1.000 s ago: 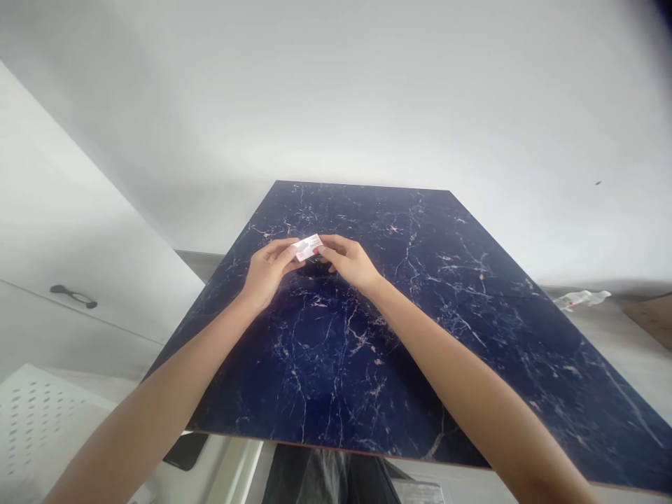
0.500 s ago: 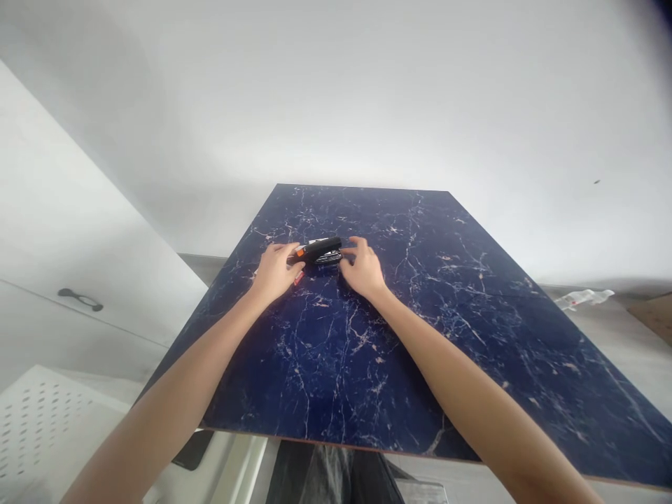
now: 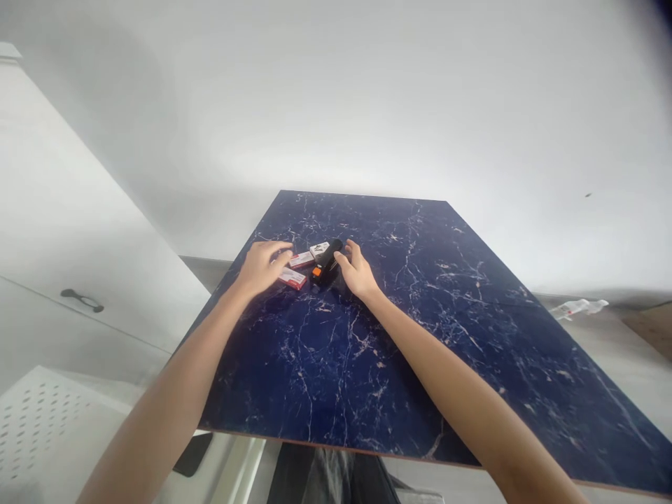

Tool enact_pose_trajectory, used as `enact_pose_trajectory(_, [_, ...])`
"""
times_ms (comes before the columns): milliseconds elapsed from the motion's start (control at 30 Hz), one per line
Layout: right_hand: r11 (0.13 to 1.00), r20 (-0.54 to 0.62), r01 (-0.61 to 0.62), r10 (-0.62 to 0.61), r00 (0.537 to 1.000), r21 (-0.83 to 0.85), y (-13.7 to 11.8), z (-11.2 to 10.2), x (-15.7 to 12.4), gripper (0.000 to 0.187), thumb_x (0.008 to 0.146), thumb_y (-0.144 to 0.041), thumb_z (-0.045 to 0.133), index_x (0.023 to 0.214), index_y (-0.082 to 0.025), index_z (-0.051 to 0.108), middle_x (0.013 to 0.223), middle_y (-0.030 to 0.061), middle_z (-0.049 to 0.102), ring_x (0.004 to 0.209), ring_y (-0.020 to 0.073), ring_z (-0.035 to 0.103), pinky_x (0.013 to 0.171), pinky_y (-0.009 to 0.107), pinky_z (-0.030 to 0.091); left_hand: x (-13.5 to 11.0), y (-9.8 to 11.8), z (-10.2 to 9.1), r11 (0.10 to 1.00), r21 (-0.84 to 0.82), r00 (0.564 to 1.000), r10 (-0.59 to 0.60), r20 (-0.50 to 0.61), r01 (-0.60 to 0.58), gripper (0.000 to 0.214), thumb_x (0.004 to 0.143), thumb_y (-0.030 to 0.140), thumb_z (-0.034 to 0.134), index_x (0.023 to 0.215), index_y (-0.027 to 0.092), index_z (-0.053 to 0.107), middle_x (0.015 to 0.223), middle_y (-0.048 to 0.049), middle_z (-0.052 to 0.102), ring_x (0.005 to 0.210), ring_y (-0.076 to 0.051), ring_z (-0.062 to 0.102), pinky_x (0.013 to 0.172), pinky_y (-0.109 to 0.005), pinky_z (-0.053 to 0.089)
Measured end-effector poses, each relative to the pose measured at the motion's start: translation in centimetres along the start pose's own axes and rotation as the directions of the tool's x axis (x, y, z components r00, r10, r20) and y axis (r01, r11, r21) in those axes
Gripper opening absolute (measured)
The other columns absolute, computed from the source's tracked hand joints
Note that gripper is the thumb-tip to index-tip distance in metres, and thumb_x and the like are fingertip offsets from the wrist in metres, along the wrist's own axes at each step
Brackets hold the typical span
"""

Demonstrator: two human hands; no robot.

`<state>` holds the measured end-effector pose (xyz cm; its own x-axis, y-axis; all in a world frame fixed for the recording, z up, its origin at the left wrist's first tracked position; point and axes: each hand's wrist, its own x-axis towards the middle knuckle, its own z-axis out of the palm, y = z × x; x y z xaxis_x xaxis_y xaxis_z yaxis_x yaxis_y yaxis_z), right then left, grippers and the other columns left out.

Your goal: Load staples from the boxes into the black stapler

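A black stapler [image 3: 329, 259] with an orange patch at its near end lies slanted on the dark blue marbled table [image 3: 336, 364]. My right hand [image 3: 358, 271] is at its right side, fingers apart, the thumb at the stapler's edge; whether it touches is hard to tell. Left of the stapler are two red-and-white boxes [image 3: 292, 278], one behind the other, and a small white box [image 3: 318, 248] with a dark picture. My left hand [image 3: 261, 266] is beside the red-and-white boxes, thumb and fingers spread, holding nothing. Its fingertips partly cover the boxes' left ends.
A white wall [image 3: 357, 105] rises behind the table. At the left stands a white cabinet with a dark handle [image 3: 82, 301], and below it a white perforated surface [image 3: 42, 427]. Clear plastic wrapping [image 3: 577, 308] lies beyond the table's right edge.
The stapler has turned, its orange end swinging toward me. My left hand has let go of it and drawn back left, uncovering the boxes. My right hand stays close beside the stapler.
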<state>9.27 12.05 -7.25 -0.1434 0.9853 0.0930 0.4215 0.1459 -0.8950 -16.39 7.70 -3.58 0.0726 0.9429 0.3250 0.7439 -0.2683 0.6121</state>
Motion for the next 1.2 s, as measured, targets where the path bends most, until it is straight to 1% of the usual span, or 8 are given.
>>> enact_pose_trajectory(167, [0.999,0.014,-0.006,0.007,1.000,-0.038,-1.1,1.2,3.1,0.074,0.092,-0.058,0.055,0.152,-0.016,0.045,0.149,0.0192,0.055,0.139,0.0334,0.050,0.118,0.052,0.034,-0.4,-2.5,0.5,0.997,-0.020,0.989,-0.077,0.127,0.080,0.060,0.096,0.049,0.055,0.151,0.025,0.054,0.163,-0.0119,0.041,0.153,-0.036,0.033,0.124,-0.058,0.018])
enact_pose_trajectory(400, [0.998,0.144,-0.030,0.022,0.989,0.049,-0.4,0.4,5.6,0.046,0.085,-0.047,0.061,0.123,-0.022,0.067,0.111,0.0060,0.074,0.106,0.0266,0.066,0.100,0.042,0.049,-1.6,1.4,3.0,0.996,-0.079,0.975,-0.024,0.219,0.042,0.050,0.097,0.039,0.055,0.147,0.038,0.058,0.153,-0.0056,0.056,0.142,-0.037,0.047,0.120,-0.058,0.026])
enact_pose_trajectory(500, [0.999,0.170,0.008,-0.017,0.985,0.050,0.2,-2.4,3.9,0.038,0.085,-0.044,0.061,0.115,-0.022,0.070,0.109,0.0038,0.074,0.104,0.0255,0.065,0.098,0.040,0.049,-2.4,4.2,3.0,0.997,-0.073,0.938,-0.010,0.347,0.038,0.053,0.100,0.040,0.048,0.153,0.040,0.049,0.157,-0.0039,0.051,0.142,-0.038,0.045,0.118,-0.060,0.027])
enact_pose_trajectory(633, [0.994,0.229,0.083,-0.065,0.971,-0.071,0.8,-8.3,-1.2,0.033,0.093,-0.048,0.058,0.111,-0.023,0.071,0.113,0.0035,0.074,0.105,0.0265,0.065,0.098,0.039,0.047,-4.2,8.1,3.8,0.991,-0.099,0.820,0.128,0.557,-0.088,0.057,0.105,0.043,0.040,0.162,0.039,0.033,0.167,-0.0049,0.036,0.147,-0.037,0.036,0.118,-0.061,0.028])
enact_pose_trajectory(767, [0.975,0.286,0.126,-0.069,0.956,-0.185,1.5,-13.8,-7.0,0.040,0.103,-0.052,0.044,0.115,-0.024,0.071,0.114,0.0048,0.073,0.102,0.0278,0.067,0.096,0.041,0.049,-5.5,10.2,4.6,0.950,-0.137,0.746,0.305,0.591,-0.280,0.061,0.099,0.046,0.055,0.157,0.037,0.043,0.165,-0.0074,0.037,0.145,-0.038,0.039,0.121,-0.063,0.025])
enact_pose_trajectory(867, [0.966,0.324,0.205,-0.145,0.935,-0.159,1.8,-16.2,-9.1,0.047,0.104,-0.055,0.043,0.130,-0.022,0.064,0.125,0.0093,0.070,0.108,0.0301,0.067,0.098,0.045,0.050,-5.4,10.0,4.7,0.952,-0.103,0.770,0.295,0.565,-0.289,0.058,0.094,0.053,0.063,0.149,0.034,0.056,0.163,-0.0079,0.041,0.144,-0.039,0.042,0.120,-0.059,0.034])
enact_pose_trajectory(1067, [0.929,0.505,0.253,-0.088,0.859,-0.269,1.3,-18.6,-8.9,0.080,0.081,-0.052,0.080,0.151,-0.031,0.046,0.147,0.0095,0.056,0.121,0.0329,0.062,0.095,0.045,0.053,-4.6,9.6,4.7,0.973,0.023,0.844,0.186,0.504,-0.229,0.051,0.096,0.053,0.060,0.141,0.028,0.063,0.156,-0.0101,0.047,0.114,-0.029,0.068,0.093,-0.040,0.059])
enact_pose_trajectory(1200, [0.918,0.421,0.251,-0.105,0.901,-0.307,1.5,-17.9,-9.1,0.052,0.081,-0.045,0.081,0.127,-0.028,0.064,0.119,0.0053,0.070,0.100,0.0258,0.067,0.082,0.037,0.053,-5.0,10.0,5.2,0.959,-0.027,0.850,0.262,0.457,-0.281,0.036,0.100,0.040,0.058,0.133,0.028,0.068,0.148,-0.0091,0.056,0.109,-0.025,0.070,0.090,-0.038,0.058])
